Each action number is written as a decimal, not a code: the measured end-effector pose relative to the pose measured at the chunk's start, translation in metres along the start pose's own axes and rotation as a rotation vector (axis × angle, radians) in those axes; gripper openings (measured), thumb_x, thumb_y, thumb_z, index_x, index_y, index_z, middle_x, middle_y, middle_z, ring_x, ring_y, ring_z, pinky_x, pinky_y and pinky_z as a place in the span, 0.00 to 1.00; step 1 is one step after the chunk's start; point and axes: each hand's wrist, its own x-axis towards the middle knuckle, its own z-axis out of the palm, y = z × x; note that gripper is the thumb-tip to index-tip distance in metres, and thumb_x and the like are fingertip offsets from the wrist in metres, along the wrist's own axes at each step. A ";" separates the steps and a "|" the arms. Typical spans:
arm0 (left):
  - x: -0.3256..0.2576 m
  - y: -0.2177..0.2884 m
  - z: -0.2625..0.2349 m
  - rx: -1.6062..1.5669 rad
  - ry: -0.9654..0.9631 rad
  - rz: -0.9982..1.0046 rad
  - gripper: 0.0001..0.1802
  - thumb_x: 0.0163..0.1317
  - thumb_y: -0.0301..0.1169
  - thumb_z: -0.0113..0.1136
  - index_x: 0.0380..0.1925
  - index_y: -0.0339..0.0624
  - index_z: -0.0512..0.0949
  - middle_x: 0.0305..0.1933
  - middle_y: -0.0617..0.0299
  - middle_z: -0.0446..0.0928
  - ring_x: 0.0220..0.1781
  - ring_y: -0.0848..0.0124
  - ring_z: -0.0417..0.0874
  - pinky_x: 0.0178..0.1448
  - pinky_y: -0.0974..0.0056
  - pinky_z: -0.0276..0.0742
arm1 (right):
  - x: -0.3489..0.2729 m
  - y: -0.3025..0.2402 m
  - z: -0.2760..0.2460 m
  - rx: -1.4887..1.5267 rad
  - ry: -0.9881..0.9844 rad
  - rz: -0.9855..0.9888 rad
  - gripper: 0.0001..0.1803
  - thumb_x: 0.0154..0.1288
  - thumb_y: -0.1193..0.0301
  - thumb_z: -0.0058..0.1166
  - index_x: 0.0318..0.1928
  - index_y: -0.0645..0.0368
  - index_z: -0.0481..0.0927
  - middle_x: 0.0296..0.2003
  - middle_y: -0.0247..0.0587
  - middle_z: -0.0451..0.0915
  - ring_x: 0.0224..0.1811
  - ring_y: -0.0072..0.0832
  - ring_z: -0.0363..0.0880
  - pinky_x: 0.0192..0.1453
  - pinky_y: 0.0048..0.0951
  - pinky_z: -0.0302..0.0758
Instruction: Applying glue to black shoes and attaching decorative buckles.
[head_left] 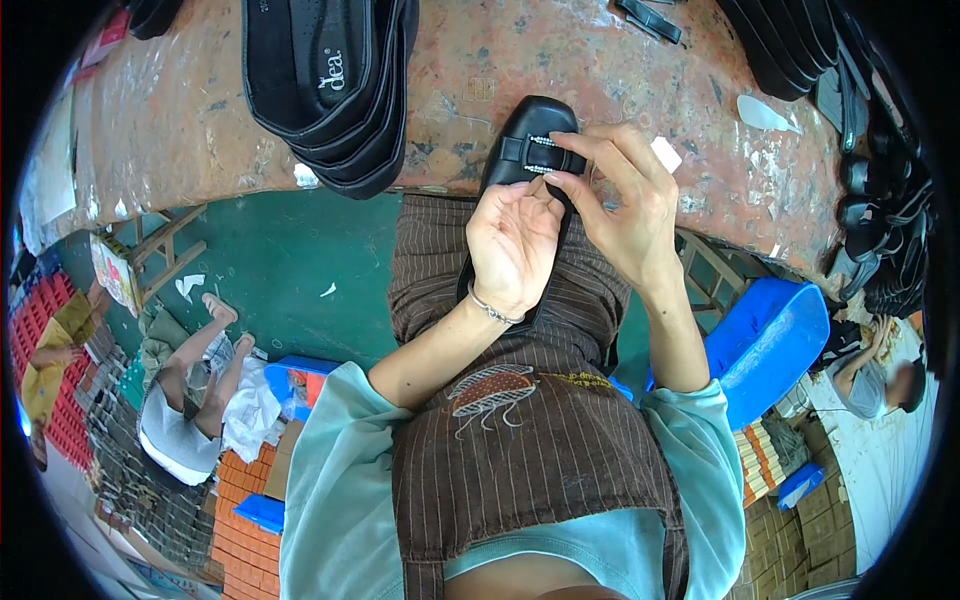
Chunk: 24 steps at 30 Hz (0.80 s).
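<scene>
A black square-toed shoe point(525, 120) rests toe-first on the table's near edge, its heel end reaching down toward my lap. Across its upper runs a black strap with a buckle point(541, 155) edged by two rows of small pale beads. My left hand point(518, 238) lies palm up over the shoe's opening, its fingers curled against the upper; the fingertips are partly hidden. From the right, my right hand point(630, 190) grips the buckle between thumb and forefinger, one at each beaded row. The other right fingers are bent above the strap.
Stacked black shoes point(330, 130) stand left on the worn table point(450, 120), with more point(785, 40) at the far right. A white scrap point(765, 113) and a black strap piece point(648, 18) lie there. A blue bin point(765, 350) is right of me. Other people sit at both sides.
</scene>
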 end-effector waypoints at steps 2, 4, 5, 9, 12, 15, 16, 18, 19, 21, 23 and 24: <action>0.000 0.001 0.002 -0.004 0.002 -0.002 0.18 0.63 0.28 0.46 0.51 0.31 0.70 0.48 0.53 0.77 0.51 0.65 0.75 0.59 0.60 0.69 | 0.000 0.000 0.001 -0.002 0.005 -0.005 0.17 0.46 0.76 0.67 0.41 0.57 0.83 0.33 0.37 0.76 0.35 0.34 0.77 0.34 0.31 0.76; 0.002 0.000 0.013 0.033 0.045 0.011 0.17 0.65 0.29 0.47 0.51 0.32 0.71 0.48 0.55 0.77 0.51 0.67 0.76 0.59 0.62 0.70 | -0.002 0.000 0.002 0.015 0.015 0.037 0.17 0.45 0.76 0.67 0.40 0.57 0.84 0.33 0.37 0.76 0.34 0.34 0.77 0.34 0.30 0.75; 0.002 -0.001 0.019 0.070 0.088 0.029 0.16 0.67 0.30 0.48 0.50 0.33 0.71 0.48 0.56 0.77 0.50 0.70 0.76 0.59 0.63 0.70 | -0.003 0.001 0.003 0.016 0.015 0.038 0.17 0.45 0.76 0.67 0.40 0.57 0.84 0.33 0.37 0.76 0.34 0.34 0.77 0.34 0.30 0.75; 0.007 -0.007 0.025 0.372 0.314 0.017 0.13 0.67 0.31 0.55 0.49 0.38 0.75 0.48 0.63 0.77 0.48 0.78 0.77 0.53 0.71 0.75 | -0.005 -0.004 0.006 0.013 0.053 0.089 0.18 0.43 0.78 0.68 0.40 0.58 0.85 0.33 0.38 0.76 0.34 0.31 0.77 0.36 0.28 0.75; 0.005 -0.005 0.018 0.372 0.309 -0.006 0.12 0.68 0.31 0.55 0.47 0.38 0.75 0.47 0.63 0.78 0.47 0.77 0.78 0.53 0.71 0.75 | -0.012 -0.007 0.008 0.062 0.079 0.181 0.20 0.43 0.79 0.68 0.42 0.58 0.85 0.35 0.37 0.76 0.37 0.28 0.77 0.38 0.26 0.74; 0.006 -0.007 0.014 0.424 0.299 0.050 0.11 0.67 0.31 0.55 0.46 0.37 0.76 0.46 0.62 0.79 0.46 0.76 0.79 0.51 0.70 0.76 | -0.014 -0.005 0.002 0.227 0.026 0.275 0.23 0.42 0.80 0.68 0.45 0.56 0.85 0.37 0.36 0.74 0.37 0.24 0.75 0.37 0.24 0.74; 0.007 -0.008 0.014 0.427 0.297 0.053 0.11 0.67 0.31 0.55 0.46 0.37 0.76 0.46 0.62 0.79 0.46 0.76 0.79 0.51 0.70 0.76 | -0.014 -0.003 -0.003 0.372 -0.044 0.350 0.25 0.42 0.80 0.68 0.47 0.54 0.84 0.36 0.36 0.73 0.37 0.23 0.74 0.36 0.23 0.75; 0.007 -0.009 0.017 0.454 0.215 0.126 0.10 0.67 0.30 0.55 0.45 0.37 0.76 0.45 0.62 0.79 0.46 0.76 0.79 0.52 0.69 0.77 | -0.014 -0.001 -0.010 0.614 0.017 0.365 0.26 0.48 0.80 0.65 0.52 0.57 0.81 0.42 0.35 0.75 0.45 0.22 0.75 0.47 0.25 0.77; 0.006 -0.010 0.020 0.457 0.233 0.163 0.10 0.67 0.30 0.55 0.44 0.36 0.76 0.45 0.62 0.79 0.47 0.75 0.80 0.53 0.68 0.77 | -0.017 -0.001 -0.015 0.669 0.048 0.427 0.24 0.52 0.81 0.63 0.52 0.58 0.80 0.43 0.35 0.76 0.46 0.23 0.76 0.48 0.25 0.77; 0.004 -0.007 0.026 0.448 0.237 0.159 0.10 0.66 0.30 0.57 0.42 0.35 0.76 0.44 0.62 0.80 0.45 0.76 0.80 0.51 0.70 0.78 | -0.022 0.003 -0.022 0.674 0.142 0.499 0.17 0.60 0.81 0.57 0.51 0.62 0.79 0.42 0.36 0.78 0.43 0.23 0.78 0.48 0.24 0.78; -0.005 0.003 0.032 0.413 0.279 0.090 0.10 0.66 0.30 0.57 0.41 0.33 0.77 0.42 0.62 0.80 0.42 0.76 0.81 0.49 0.71 0.79 | -0.022 0.007 -0.026 0.644 0.232 0.512 0.13 0.63 0.80 0.55 0.49 0.64 0.80 0.39 0.36 0.79 0.42 0.22 0.79 0.46 0.23 0.77; -0.011 0.006 0.036 0.371 0.281 0.076 0.10 0.66 0.29 0.57 0.41 0.33 0.77 0.43 0.61 0.80 0.43 0.76 0.82 0.50 0.70 0.80 | -0.021 0.005 -0.028 0.681 0.272 0.564 0.12 0.64 0.80 0.54 0.48 0.64 0.80 0.39 0.36 0.80 0.42 0.21 0.79 0.46 0.22 0.77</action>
